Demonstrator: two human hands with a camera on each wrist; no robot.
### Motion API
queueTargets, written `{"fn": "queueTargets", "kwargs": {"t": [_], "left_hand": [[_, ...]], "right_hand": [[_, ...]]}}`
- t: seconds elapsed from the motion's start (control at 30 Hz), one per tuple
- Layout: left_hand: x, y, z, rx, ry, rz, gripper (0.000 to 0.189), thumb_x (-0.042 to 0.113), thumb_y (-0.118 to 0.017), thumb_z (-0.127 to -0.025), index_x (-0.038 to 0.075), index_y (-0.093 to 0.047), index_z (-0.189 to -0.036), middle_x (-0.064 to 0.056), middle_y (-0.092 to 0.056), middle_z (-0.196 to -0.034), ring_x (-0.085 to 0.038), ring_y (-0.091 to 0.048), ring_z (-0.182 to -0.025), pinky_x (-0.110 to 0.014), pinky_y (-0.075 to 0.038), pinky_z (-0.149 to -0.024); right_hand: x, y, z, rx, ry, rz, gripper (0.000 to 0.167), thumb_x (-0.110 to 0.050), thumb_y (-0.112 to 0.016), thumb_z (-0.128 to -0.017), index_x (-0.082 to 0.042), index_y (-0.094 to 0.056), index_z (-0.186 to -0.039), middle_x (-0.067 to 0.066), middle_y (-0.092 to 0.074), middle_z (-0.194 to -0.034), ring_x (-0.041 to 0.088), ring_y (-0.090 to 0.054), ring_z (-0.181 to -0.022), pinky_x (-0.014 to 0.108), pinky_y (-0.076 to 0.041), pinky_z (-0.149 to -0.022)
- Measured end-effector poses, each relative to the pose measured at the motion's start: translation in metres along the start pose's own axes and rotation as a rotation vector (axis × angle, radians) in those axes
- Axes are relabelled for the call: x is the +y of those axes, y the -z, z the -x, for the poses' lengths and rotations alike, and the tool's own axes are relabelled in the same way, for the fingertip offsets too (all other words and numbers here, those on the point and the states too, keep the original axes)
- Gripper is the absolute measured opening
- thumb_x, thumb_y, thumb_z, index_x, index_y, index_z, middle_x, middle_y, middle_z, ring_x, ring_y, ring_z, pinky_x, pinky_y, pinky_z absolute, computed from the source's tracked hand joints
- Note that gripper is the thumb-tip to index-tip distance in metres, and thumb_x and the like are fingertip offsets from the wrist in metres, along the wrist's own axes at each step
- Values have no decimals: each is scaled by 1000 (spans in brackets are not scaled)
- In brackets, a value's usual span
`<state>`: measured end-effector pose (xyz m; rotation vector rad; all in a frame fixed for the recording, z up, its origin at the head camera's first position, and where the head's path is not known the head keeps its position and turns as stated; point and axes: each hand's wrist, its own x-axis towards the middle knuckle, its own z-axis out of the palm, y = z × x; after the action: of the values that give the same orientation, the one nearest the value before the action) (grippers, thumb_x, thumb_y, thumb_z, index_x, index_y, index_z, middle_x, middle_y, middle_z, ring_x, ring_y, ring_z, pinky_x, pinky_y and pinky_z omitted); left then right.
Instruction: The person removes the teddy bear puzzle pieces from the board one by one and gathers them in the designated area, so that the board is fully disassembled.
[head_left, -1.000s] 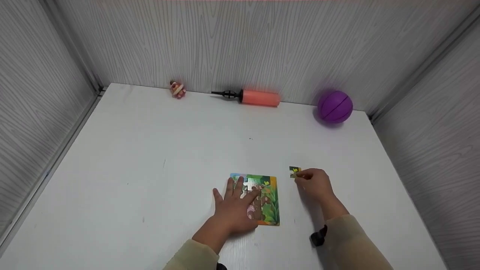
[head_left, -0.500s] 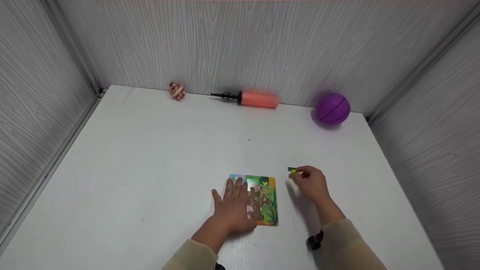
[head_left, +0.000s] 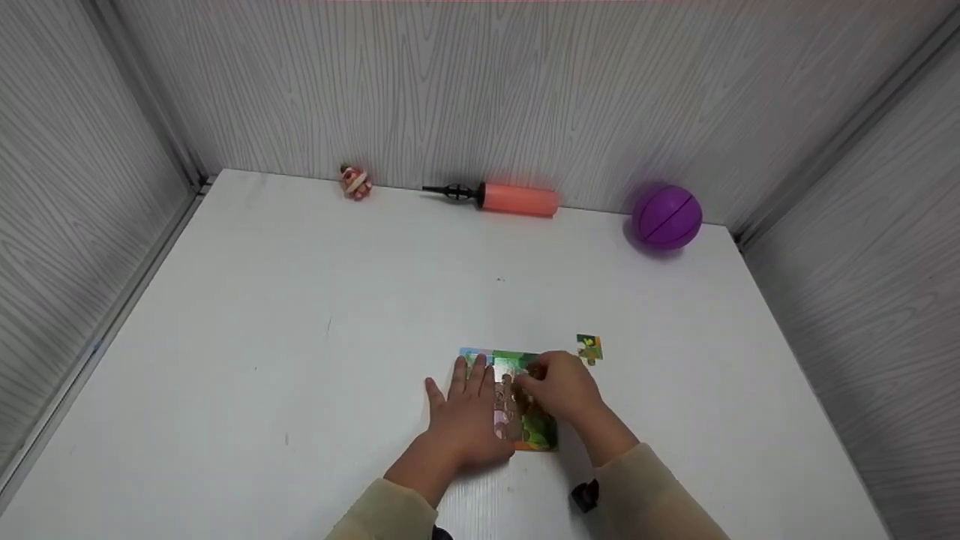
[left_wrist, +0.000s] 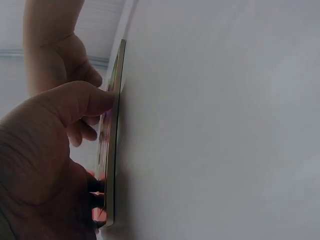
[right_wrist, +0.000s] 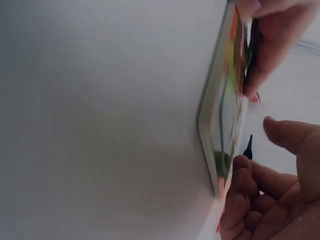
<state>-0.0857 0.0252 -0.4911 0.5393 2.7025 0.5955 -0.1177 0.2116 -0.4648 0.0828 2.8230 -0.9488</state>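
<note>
My left hand [head_left: 466, 420] lies spread over the left part of a small jigsaw puzzle [head_left: 540, 435], a picture board in green, brown and orange. In the left wrist view its thumb [left_wrist: 95, 100] rests at the board's edge. My right hand [head_left: 564, 390] is over the puzzle's upper right, its fingers bent toward the picture and covering that corner. The right wrist view shows its thumb [right_wrist: 285, 132] standing apart from the curled fingers [right_wrist: 245, 195], with no piece visible between them. A loose puzzle piece [head_left: 590, 347], green, yellow and orange, lies on the table just beyond the right hand.
Along the back wall are a small reddish figurine [head_left: 355, 182], a red hand pump [head_left: 519, 199] with a black nozzle, and a purple ball [head_left: 667, 217]. Pale wood-grain panels [head_left: 495, 90] bound the white table [head_left: 315, 285] at the back and sides.
My right hand has let go of the loose piece, which stays on the table, and has moved left and down onto the puzzle. My left hand remains on the board, its index finger drawn in.
</note>
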Motion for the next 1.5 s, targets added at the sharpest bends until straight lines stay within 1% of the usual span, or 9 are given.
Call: {"fn": "queueTargets", "kwargs": {"t": [0.1,0.17,0.3,0.4,0.67,0.93,1.17,1.37,1.5], "left_hand": [[1,2,2,-1,-1,-4,112,58,-71,-87,2,-18,-169,-13,-4,-178,-39,8,-162,-80,0,-116],[2,3,3,-1,-2,-6,110,58,-68,-89,2,-18,-169,-14,-4,-178,-39,8,-162,-80,-1,-116],[4,5,5,8,-7,-10,104,59,-64,-93,3,-19,-169,-14,-5,-178,-39,7,-162,-80,-1,-116],[3,4,5,5,-10,-3,105,58,-65,-92,3,-19,-169,-14,-5,-178,-39,7,-162,-80,-1,-116],[0,3,4,-2,-7,7,108,55,-70,-88,7,-17,-170,-13,-4,-178,-39,7,-162,-80,-1,-117],[0,2,5,5,-23,-7,96,57,-53,-99,5,-13,-170,-11,-2,-178,-37,7,-162,-79,-2,-117],[0,1,5,18,-17,-12,94,58,-51,-101,5,-13,-170,-11,-1,-178,-38,9,-162,-79,-1,-117],[-2,0,4,9,-26,-2,97,61,-52,-100,5,-15,-170,-12,-1,-178,-38,9,-162,-79,0,-117],[-2,1,5,12,-38,24,100,62,-56,-99,3,-16,-169,-13,-3,-178,-39,7,-162,-79,-1,-117]], "right_hand": [[-3,-4,1,-20,-9,23,24,-28,-81,-94,-5,-78,-102,-1,-68,-79,15,-62,-68,34,-53,-60],[-3,-6,1,-14,-13,13,24,-25,-82,-93,-4,-78,-104,0,-69,-80,15,-63,-69,34,-54,-61],[-1,-8,1,0,-42,-70,30,-18,-83,-92,1,-75,-113,5,-70,-87,17,-65,-75,34,-56,-64],[1,-11,1,5,-81,-157,30,-15,-80,-94,2,-72,-116,7,-69,-91,19,-65,-77,34,-58,-65],[2,-18,-2,59,-136,-270,18,-14,-75,-97,-1,-72,-110,9,-65,-91,19,-63,-77,31,-56,-62],[1,-22,0,96,-170,-379,16,-11,-75,-97,1,-70,-107,10,-65,-90,18,-63,-74,28,-55,-62],[3,-22,1,127,-183,-460,13,-11,-71,-97,0,-71,-103,10,-66,-92,18,-62,-77,29,-55,-62],[12,-11,3,166,-179,-482,14,-14,-70,-100,-1,-73,-103,10,-67,-95,21,-59,-86,30,-51,-68],[29,14,1,209,-196,-499,19,-16,-69,-103,1,-74,-111,12,-69,-102,23,-61,-91,31,-52,-76]]}}
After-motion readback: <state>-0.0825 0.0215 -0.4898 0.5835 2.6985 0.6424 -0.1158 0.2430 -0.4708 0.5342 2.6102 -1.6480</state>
